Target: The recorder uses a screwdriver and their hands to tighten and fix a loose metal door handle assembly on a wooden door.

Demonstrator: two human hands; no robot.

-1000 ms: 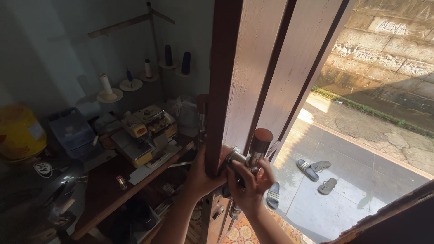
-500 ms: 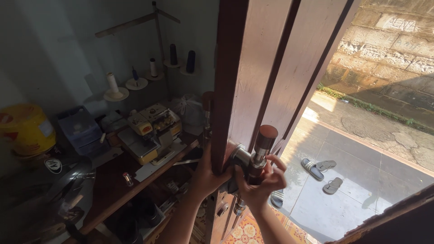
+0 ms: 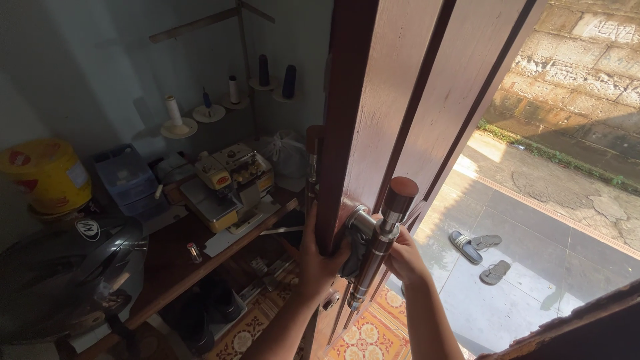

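Observation:
A dark brown wooden door (image 3: pixel 393 87) stands open edge-on in front of me. A long pull handle (image 3: pixel 381 243) of wood and metal runs down its outer face. My left hand (image 3: pixel 318 257) grips the door's edge just beside the handle's metal mount. My right hand (image 3: pixel 404 257) is wrapped around the handle from the outer side. Both forearms rise from the bottom of the view.
To the left, a wooden table (image 3: pixel 177 257) carries a sewing machine (image 3: pixel 230 180), thread cones (image 3: pixel 175 115), a blue drawer box (image 3: pixel 127 177) and a yellow bucket (image 3: pixel 48 175). A dark helmet (image 3: pixel 67 267) lies near. Outside, sandals (image 3: pixel 477 243) rest on grey tiles. A patterned rug (image 3: pixel 367 333) lies below.
The view has shifted slightly, so the handle and hands sit a little higher and more to the right. Both hands stay at the door and handle.

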